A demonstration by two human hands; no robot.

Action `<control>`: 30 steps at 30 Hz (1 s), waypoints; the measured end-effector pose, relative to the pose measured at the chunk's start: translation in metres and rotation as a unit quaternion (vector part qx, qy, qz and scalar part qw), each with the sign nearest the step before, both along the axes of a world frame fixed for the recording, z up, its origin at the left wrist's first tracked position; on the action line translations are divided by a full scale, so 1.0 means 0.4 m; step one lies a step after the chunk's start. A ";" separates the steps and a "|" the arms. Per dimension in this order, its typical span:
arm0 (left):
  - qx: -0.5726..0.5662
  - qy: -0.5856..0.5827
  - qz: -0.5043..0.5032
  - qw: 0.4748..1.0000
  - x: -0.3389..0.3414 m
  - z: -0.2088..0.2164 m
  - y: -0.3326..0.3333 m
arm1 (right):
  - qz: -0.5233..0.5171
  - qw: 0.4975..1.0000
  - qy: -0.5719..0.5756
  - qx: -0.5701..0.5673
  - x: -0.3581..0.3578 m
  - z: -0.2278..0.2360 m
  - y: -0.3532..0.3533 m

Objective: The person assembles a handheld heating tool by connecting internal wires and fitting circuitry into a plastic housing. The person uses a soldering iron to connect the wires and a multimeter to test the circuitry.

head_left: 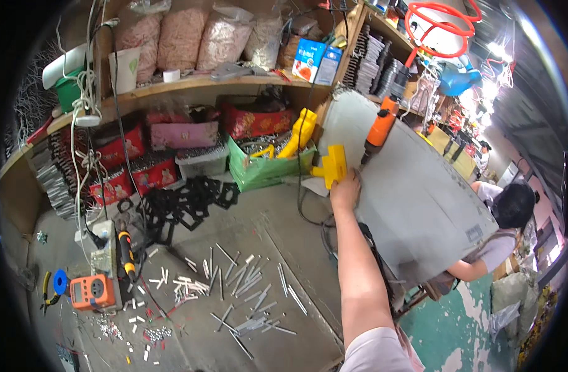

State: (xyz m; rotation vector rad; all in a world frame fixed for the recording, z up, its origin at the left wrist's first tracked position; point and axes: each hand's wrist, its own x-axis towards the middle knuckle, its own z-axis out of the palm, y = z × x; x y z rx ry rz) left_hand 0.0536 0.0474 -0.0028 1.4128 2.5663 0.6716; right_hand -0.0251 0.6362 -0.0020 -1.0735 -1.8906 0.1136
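My right hand reaches far forward over the workbench, its fingers closed on the lower end of a yellow plastic housing with a stubby side arm. The housing is held beside a green-lined box, in front of a grey upright panel. From that box sticks a longer yellow plastic piece, above many small metal parts. An orange power screwdriver hangs tip down by the panel, close to my hand but apart from it. My left hand is out of view.
Metal rods and white tubes lie scattered on the bench, with a heap of black frames behind. An orange meter and a soldering iron sit at left. Cables hang down. A person sits beyond the panel.
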 end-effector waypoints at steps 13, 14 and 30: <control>0.154 -0.347 -0.014 0.925 -0.082 -0.015 0.067 | 0.663 0.689 -0.120 -0.267 0.328 0.077 -0.774; 0.109 -0.353 -0.011 0.929 -0.082 -0.021 0.069 | 0.710 0.662 -0.015 -0.241 0.323 -0.133 -0.882; -0.094 -0.109 -0.233 0.962 -0.024 0.195 0.158 | 0.557 0.766 -0.178 -0.268 0.640 0.094 -0.825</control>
